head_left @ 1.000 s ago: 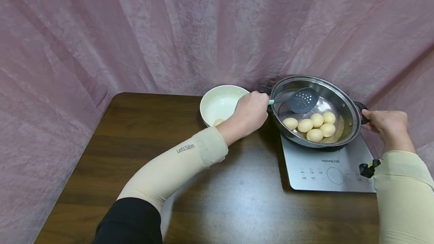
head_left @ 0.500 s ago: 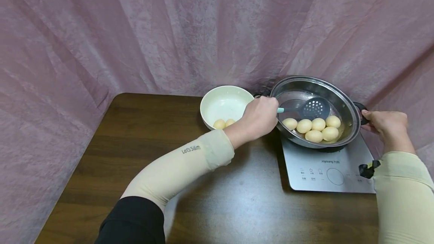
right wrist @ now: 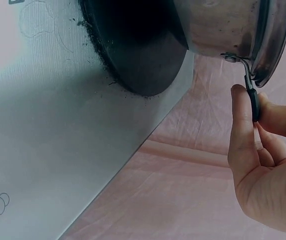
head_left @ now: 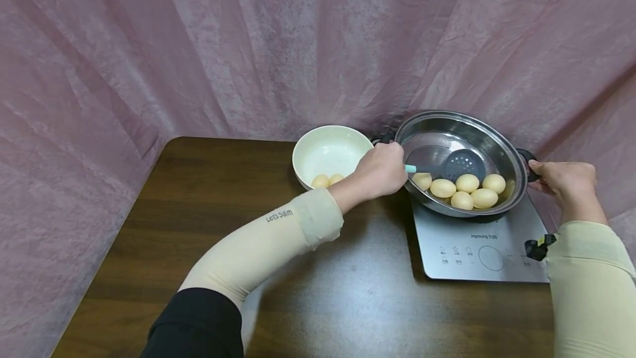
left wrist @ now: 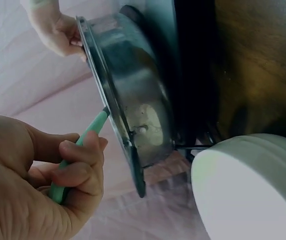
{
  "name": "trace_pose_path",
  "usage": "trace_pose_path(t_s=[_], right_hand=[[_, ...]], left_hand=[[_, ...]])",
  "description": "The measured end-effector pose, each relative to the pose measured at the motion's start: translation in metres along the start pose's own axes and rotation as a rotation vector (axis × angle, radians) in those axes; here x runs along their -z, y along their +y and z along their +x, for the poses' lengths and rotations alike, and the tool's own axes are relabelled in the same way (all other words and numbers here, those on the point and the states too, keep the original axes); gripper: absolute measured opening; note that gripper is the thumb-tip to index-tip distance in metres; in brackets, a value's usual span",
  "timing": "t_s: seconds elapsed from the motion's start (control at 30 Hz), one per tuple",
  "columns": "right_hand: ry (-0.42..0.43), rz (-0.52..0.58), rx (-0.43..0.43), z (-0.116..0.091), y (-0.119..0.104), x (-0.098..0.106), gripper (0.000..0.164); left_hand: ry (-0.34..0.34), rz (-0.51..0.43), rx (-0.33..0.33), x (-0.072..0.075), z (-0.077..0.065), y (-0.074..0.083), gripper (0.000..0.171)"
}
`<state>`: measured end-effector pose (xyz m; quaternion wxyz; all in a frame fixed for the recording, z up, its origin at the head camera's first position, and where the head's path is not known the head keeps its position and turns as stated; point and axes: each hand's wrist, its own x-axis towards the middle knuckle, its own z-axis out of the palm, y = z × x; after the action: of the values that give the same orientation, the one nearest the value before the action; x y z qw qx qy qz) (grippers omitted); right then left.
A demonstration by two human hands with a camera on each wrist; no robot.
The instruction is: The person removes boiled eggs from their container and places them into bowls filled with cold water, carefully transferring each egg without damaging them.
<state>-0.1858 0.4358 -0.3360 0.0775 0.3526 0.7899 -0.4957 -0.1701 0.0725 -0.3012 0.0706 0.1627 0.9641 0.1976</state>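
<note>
My left hand [head_left: 381, 171] grips the mint-green handle of a skimmer [head_left: 463, 164], reaching in over the pan's left side. Its dark grey perforated head lies inside the steel pan [head_left: 514, 192], just behind several pale yellow, egg-shaped pieces [head_left: 484, 198] gathered at the near side. With thumb and fingers, my right hand [head_left: 568, 184] pinches the pan's black side handle [right wrist: 255, 105]. The pan tilts toward me above the cooktop. Left of it, a pale green bowl [head_left: 328, 151] holds two similar pieces [head_left: 320, 181], partly hidden by my left wrist.
A silver induction cooktop [head_left: 462, 258] lies under the pan, with a dark round patch [right wrist: 138, 65] on its surface. The brown wooden table [head_left: 199, 225] extends left and toward me. A pink curtain [head_left: 248, 59] hangs directly behind the table.
My left hand has moved slightly right and the skimmer's head right and nearer to me. Some pieces in the pan have shifted right. A second piece in the bowl has come into view.
</note>
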Motion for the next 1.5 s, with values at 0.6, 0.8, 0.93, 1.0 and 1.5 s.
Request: trace_pose_path(t_s=[0.6,0.8,0.93,1.0,1.5], right_hand=[[-0.014,-0.004,-0.009,0.000,0.000,-0.001,0.041],[-0.009,-0.034,-0.001,-0.002,-0.001,-0.002,0.049],[0.009,-0.057,0.001,-0.003,-0.001,-0.003,0.045],[0.019,-0.051,-0.002,-0.003,-0.002,-0.003,0.042],[0.121,-0.045,-0.044,-0.001,-0.002,-0.004,0.026]], left_hand=[[-0.047,-0.239,0.164,0.007,0.005,-0.018,0.014],[-0.021,-0.194,0.163,0.010,0.002,-0.023,0.020],[-0.004,-0.184,0.146,0.011,0.002,-0.028,0.022],[0.007,-0.180,0.133,0.012,0.002,-0.030,0.024],[0.036,-0.238,0.123,0.022,0.001,-0.042,0.040]])
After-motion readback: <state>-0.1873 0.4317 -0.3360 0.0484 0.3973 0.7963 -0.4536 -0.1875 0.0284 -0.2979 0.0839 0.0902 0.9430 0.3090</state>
